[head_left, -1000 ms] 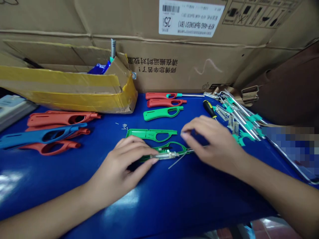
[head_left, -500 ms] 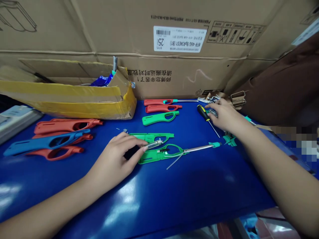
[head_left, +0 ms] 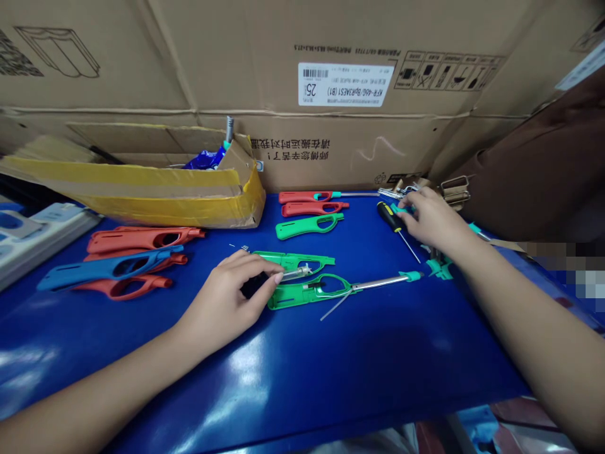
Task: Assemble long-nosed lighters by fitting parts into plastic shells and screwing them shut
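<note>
Head view: left hand (head_left: 236,290) pinches a clear tube (head_left: 297,273) between thumb and index, grip at its left end, other fingers curled; probably held there so the right end with the fittings stays clear. Tube sits just above the front green shell (head_left: 288,296), which lies hollow side up on the table, presumably to keep its insides reachable. A metal rod (head_left: 382,282) runs out of the shell's right end, teal sleeve (head_left: 411,276) near the tip; a thin clear strip (head_left: 334,307) slants off the same joint toward the near edge. Rear green shell (head_left: 278,258), also hollow side up, lies just behind, partly covered by the left hand. Right hand (head_left: 437,217) is out at the parts pile, fingers curled down at a teal piece (head_left: 401,209); can't tell if it's pinching it or just touching, knuckles block the contact. Screwdriver (head_left: 390,217) lies just beside that hand, handle away, likely parked there for easy reach. Red and green handles sit in a row at the back; blue and red ones are stacked at left, seemingly sorted out of the work zone. Surface: glossy blue table (head_left: 293,384), glare near the left forearm. Room: big carton (head_left: 227,57) walls the back, yellow-taped box (head_left: 189,202) in front of it, power strip (head_left: 51,230) far left, brown fabric (head_left: 534,157) at right.
</note>
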The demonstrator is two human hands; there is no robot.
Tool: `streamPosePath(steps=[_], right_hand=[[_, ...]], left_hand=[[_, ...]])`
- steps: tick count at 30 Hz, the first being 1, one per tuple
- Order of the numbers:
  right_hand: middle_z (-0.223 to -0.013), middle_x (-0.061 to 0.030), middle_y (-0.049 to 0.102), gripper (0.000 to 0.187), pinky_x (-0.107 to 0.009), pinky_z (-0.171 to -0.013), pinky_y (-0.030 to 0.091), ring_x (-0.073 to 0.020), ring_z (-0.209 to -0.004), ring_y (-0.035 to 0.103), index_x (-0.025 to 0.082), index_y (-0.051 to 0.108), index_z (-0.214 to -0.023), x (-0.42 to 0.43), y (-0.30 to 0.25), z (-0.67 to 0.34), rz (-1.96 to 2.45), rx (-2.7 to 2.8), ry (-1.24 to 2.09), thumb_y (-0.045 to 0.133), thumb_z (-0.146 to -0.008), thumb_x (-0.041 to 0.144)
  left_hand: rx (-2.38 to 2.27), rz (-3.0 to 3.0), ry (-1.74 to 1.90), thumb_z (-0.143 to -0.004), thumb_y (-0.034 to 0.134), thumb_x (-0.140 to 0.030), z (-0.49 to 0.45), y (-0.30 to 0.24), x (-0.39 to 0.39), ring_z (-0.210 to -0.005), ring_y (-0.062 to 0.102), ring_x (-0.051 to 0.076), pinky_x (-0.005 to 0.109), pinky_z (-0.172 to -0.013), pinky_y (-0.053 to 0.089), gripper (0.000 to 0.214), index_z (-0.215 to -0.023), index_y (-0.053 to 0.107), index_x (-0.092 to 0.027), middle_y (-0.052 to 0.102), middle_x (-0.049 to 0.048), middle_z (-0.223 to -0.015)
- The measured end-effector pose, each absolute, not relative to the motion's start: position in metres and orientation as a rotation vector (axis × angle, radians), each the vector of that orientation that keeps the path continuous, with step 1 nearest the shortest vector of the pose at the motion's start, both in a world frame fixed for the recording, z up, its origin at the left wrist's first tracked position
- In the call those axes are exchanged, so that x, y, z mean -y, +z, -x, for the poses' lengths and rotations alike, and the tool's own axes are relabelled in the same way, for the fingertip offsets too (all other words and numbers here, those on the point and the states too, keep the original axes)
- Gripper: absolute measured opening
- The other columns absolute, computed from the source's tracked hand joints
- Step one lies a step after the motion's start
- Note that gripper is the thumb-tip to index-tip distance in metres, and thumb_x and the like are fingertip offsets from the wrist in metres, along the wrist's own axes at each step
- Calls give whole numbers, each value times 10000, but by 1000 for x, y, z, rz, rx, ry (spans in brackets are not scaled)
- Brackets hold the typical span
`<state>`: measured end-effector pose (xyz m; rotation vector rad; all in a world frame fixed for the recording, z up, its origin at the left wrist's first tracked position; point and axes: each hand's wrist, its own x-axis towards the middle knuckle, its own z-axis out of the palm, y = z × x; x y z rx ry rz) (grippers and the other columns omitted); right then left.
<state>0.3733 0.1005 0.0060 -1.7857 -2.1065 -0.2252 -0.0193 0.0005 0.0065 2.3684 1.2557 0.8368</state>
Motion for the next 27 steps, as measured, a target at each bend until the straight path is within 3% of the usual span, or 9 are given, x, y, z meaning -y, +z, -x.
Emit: streamPosePath(steps=[3, 6, 11, 15, 18, 21, 27], right_hand=[[-1007, -143, 650, 136, -445, -832, 496, -294, -872, 636, 184, 636, -967, -92, 17, -361, 1706, 2096, -187, 563, -867, 240], [-926, -87, 690, 145, -353, -696, 502, -230, -757, 650, 208, 609, -1009, -77, 26, -339, 1622, 2117, -91, 559, -918, 309], [-866, -51, 679, 126, -330, -678, 488, -185, -718, 626, 210, 609, -1002, -42, 33, -297, 1369, 2185, 206, 589, -940, 318], [-809, -15, 637, 226, -294, -632, 520, -157, -710, 627, 208, 608, -1017, -17, 35, -271, 1268, 1917, 1054, 642, -931, 415], [-737, 16, 642, 294, -287, -675, 547, -137, -689, 637, 200, 596, -1007, -2, 40, -256, 1165, 1660, 1603, 726, -883, 432], [-726, 18, 675, 355, -278, -683, 559, -120, -664, 651, 182, 603, -990, 8, 44, -245, 1095, 1452, 1963, 800, -829, 430], [-717, -8, 716, 346, -257, -639, 568, -113, -626, 673, 157, 633, -941, 18, 41, -237, 1032, 1341, 2222, 790, -837, 447]], left_hand=[[-1265, -2372, 815, -984, 570, -303, 18, 10, 1, -853, 635, 207, 390, -883, 476, 203, -951, 745, -205, 760, 27, -908], [-1273, -2410, 797, -977, 561, -284, 19, 12, 0, -828, 623, 206, 366, -820, 475, 215, -904, 745, -200, 756, 28, -879], [-1313, -2424, 778, -966, 577, -275, 21, 8, -3, -879, 629, 215, 387, -863, 468, 196, -902, 749, -207, 748, 36, -945], [-1324, -2442, 804, -967, 591, -257, 17, 8, 2, -927, 647, 213, 412, -925, 455, 160, -932, 741, -217, 730, 36, -988], [-1293, -2449, 912, -971, 611, -235, 8, 12, 15, -1004, 650, 214, 416, -960, 443, 169, -1113, 704, -222, 717, 45, -1084], [-1135, -2423, 958, -954, 675, -237, -2, 17, 30, -1042, 641, 201, 369, -929, 463, 405, -1349, 583, -223, 708, 53, -1158], [-923, -2303, 1017, -936, 705, -166, -7, 18, 37, -966, 656, 162, 309, -869, 500, 269, -1197, 668, -221, 747, 17, -1083]])
